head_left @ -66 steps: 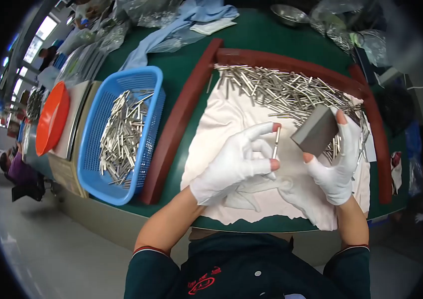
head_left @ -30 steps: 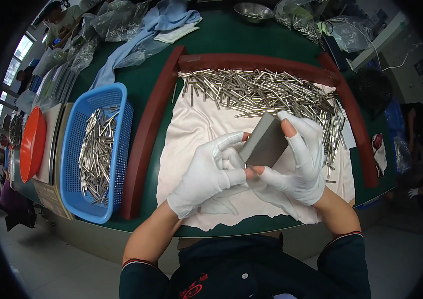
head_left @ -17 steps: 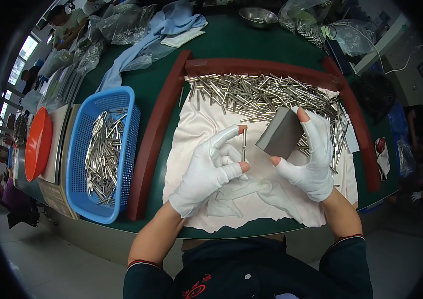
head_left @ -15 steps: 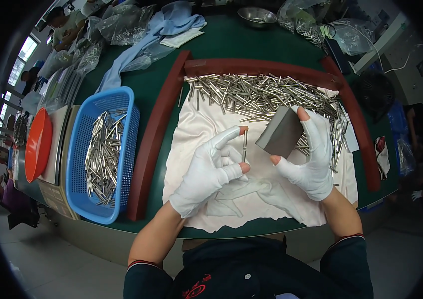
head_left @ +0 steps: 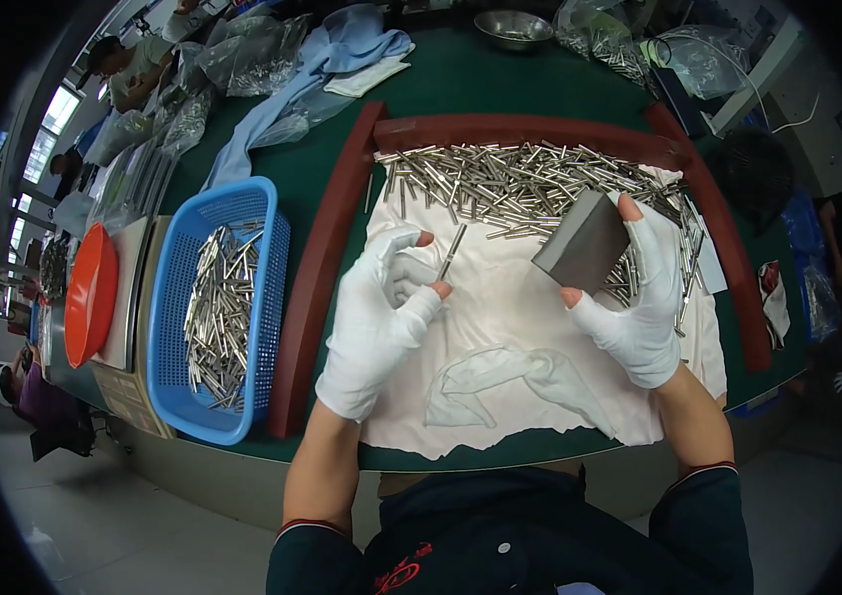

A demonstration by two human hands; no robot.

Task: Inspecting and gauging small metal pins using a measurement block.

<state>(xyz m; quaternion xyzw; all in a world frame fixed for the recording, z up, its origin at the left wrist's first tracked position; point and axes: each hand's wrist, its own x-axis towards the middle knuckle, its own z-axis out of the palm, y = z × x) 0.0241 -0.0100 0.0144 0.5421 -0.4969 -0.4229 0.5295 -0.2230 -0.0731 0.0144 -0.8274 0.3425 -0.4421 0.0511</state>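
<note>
Two gloved hands are at work, one pin by the left and one block in the right. The left hand [head_left: 373, 322] is half open, thumb and fingers curved toward each other with bare tips. One metal pin [head_left: 452, 252] slants up from its thumb tip, the upper end leaning right and standing clear of the bare fingertip above; whether it is gripped or only touching, I cannot tell. The pin is thin, straight, shiny and silvery.

The right hand [head_left: 651, 307] is spread wide around one grey block [head_left: 585, 243], grasping it between thumb and fingers. The block is dark, flat-sided and tilted, a broad face and a narrower side showing.

Below and between the hands, one crumpled white cloth [head_left: 555, 382] lies on one pale pink cloth [head_left: 500, 288]. Beyond them is one heap of pins [head_left: 510, 183], too many to count, spilling down the right side behind the block. Three bars of one red-brown frame [head_left: 530, 129] run along the left, back and right. Outside it to the left stands one blue basket [head_left: 264, 307] holding many more pins, then one orange bowl [head_left: 90, 296]. One metal bowl [head_left: 514, 30] sits at the far side of the green table [head_left: 441, 89].
</note>
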